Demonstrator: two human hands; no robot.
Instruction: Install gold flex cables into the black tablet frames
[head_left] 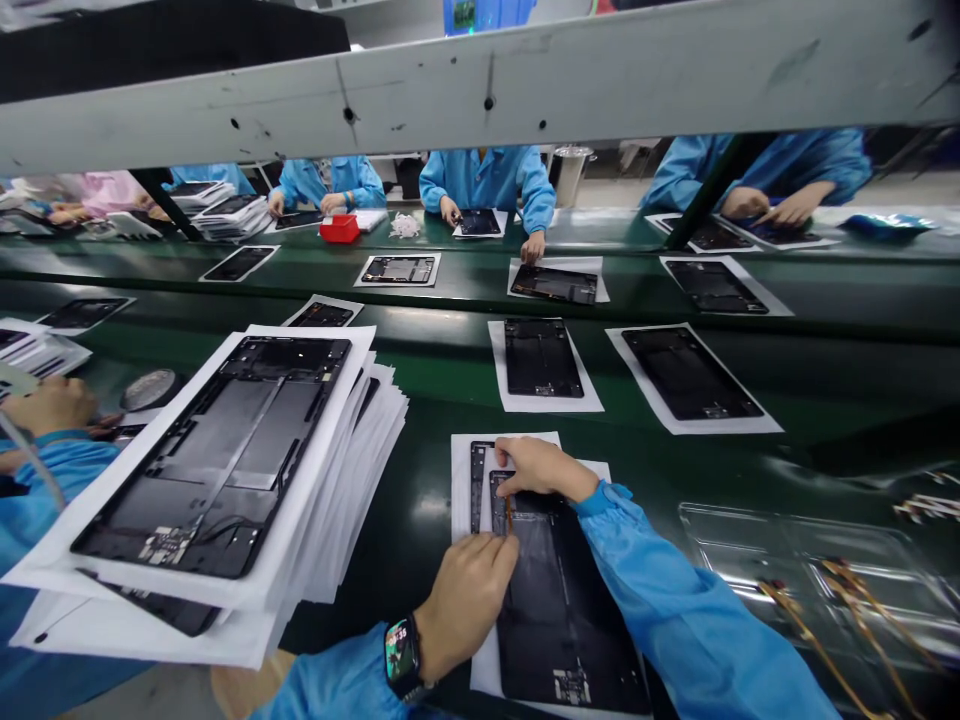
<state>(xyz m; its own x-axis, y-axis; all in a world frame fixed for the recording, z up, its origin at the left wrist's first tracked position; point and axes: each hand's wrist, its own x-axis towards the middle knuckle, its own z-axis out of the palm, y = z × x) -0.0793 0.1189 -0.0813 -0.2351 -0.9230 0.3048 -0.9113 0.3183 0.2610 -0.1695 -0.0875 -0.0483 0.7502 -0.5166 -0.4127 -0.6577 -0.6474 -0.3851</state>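
A black tablet back housing [562, 600] lies on white sheets in front of me, with a small circuit board at its near end. A narrow orange flex cable [509, 515] runs near its far left corner, between my two hands. My left hand [471, 592], with a watch on the wrist, is closed in a pinch at the cable's near end. Across the far edge of the housing reaches my right hand [541, 468], thumb and fingers curled together at the cable's far end. Another housing [478, 480] shows partly underneath, a white sheet between them.
A tall stack of housings [217, 450] interleaved with white paper stands at left. Clear plastic trays [750, 545] with orange flex cables [847, 580] sit at right. More housings [544, 358] lie along the green line [427, 350]. A metal beam [450, 90] crosses overhead; co-workers in blue sit opposite and at left.
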